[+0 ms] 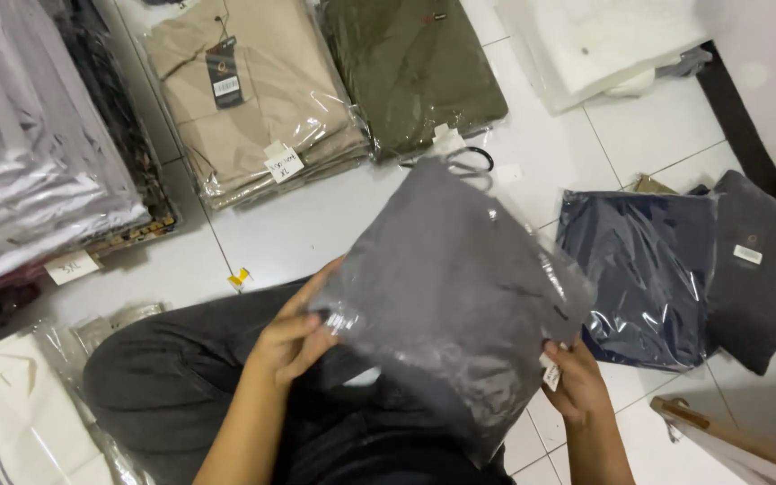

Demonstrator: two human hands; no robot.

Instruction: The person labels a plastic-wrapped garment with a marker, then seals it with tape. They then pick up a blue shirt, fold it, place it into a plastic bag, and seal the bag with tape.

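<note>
Head view: a seated person held one bagged grey garment [460, 287] above the lap, over a white tiled floor [316, 224].
Left grip: the left hand [294, 337] was closed on the bag's near-left edge, fingers curled over the plastic.
Right grip: the right hand [577, 382] pinched the bag's lower right corner, beside a small white tag (thumb on top, the rest hidden beneath).
Beyond the grip: one beige bagged stack [253, 99] and one olive bagged stack [410, 72] lay further out; black scissors [469, 162] showed just past the bag's far edge.
Right of the grip: one navy bagged garment [644, 269] and one dark grey one [761, 265], overlapping.
Left of the grip: one tall pile of clear-bagged pale garments [29, 153].
Risk: slick plastic held only at two edges could probably slide from the fingers, and the garment's weight would pull it down onto the lap.
Second risk: the loose tag might tear off under the pinch.
</note>
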